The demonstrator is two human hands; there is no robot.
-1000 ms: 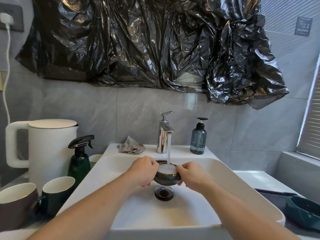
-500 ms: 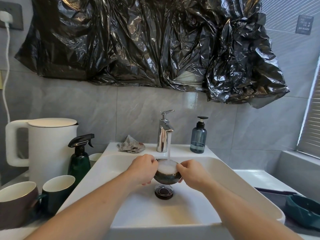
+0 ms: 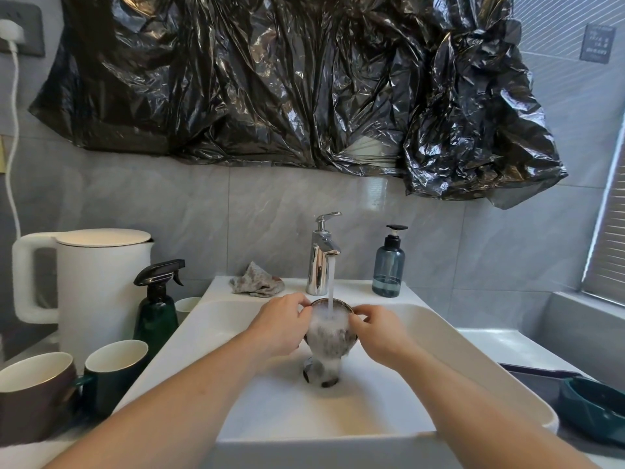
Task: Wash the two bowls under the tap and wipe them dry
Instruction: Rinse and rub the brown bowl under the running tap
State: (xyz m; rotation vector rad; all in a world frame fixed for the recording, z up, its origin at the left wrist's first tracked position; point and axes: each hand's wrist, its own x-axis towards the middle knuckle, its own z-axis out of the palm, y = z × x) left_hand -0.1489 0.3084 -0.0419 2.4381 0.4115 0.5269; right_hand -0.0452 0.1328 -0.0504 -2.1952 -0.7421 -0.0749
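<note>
A small dark bowl (image 3: 333, 336) is tipped toward me under the running chrome tap (image 3: 321, 255). Water foams inside it and spills down onto the drain (image 3: 321, 374). My left hand (image 3: 280, 324) grips its left rim and my right hand (image 3: 380, 333) grips its right rim. Both hold it above the middle of the white sink (image 3: 236, 377). A dark green bowl (image 3: 595, 409) lies on the counter at the far right, partly cut off by the frame. A crumpled grey cloth (image 3: 257, 284) rests on the sink's back ledge, left of the tap.
A blue soap dispenser (image 3: 389, 265) stands right of the tap. Left of the sink are a white kettle (image 3: 91, 286), a green spray bottle (image 3: 157, 306), a green mug (image 3: 115, 374) and a brown mug (image 3: 33, 394). Black plastic sheeting (image 3: 304, 79) hangs on the wall above.
The bowl was held level and filling with water; it is now tilted toward me and the water pours out over its rim into the sink. Both hands stayed on it.
</note>
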